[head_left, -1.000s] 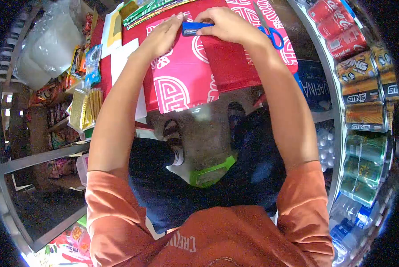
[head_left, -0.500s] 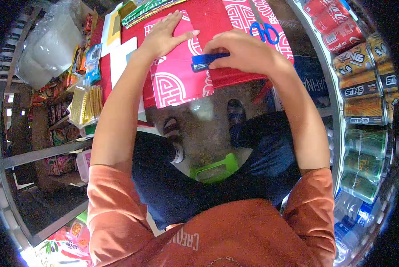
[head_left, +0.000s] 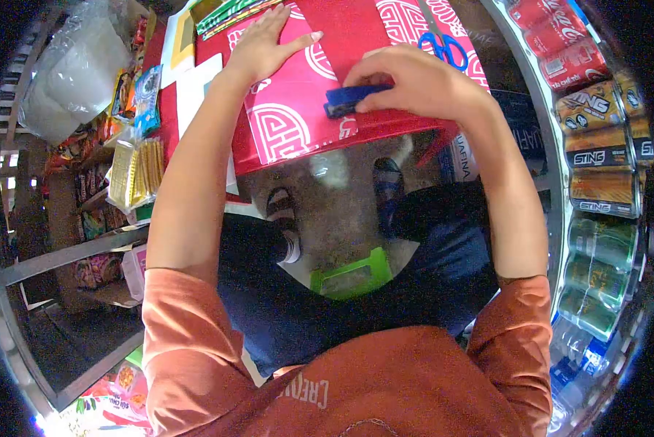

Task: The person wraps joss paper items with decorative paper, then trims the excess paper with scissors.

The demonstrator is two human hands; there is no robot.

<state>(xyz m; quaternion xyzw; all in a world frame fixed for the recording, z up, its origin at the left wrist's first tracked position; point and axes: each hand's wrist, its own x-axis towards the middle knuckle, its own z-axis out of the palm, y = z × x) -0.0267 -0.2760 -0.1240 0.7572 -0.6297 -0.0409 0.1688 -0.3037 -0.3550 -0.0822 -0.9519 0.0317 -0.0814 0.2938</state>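
Observation:
A folded sheet of pink-red paper (head_left: 287, 105) with white patterns lies at the near edge of the red table. My left hand (head_left: 263, 51) rests flat on its upper part, fingers stretched and thumb spread out. A blue stapler (head_left: 343, 100) is gripped in my right hand (head_left: 414, 81), between thumb and fingers. Its front end sits over the right edge of the paper, near the lower corner. Blue-handled scissors (head_left: 443, 51) lie just beyond my right hand, on more of the patterned paper.
White and yellow papers (head_left: 185, 54) and a green packet (head_left: 232, 16) lie at the table's left and far side. Shelves with snack packets (head_left: 135, 171) stand left. Stacked drink cans (head_left: 600, 156) line the right. A green plastic stool (head_left: 352, 275) is below me.
The view has shifted slightly. My right hand and the stapler sit a little nearer the paper's lower edge, and my left hand has slid slightly left on the paper.

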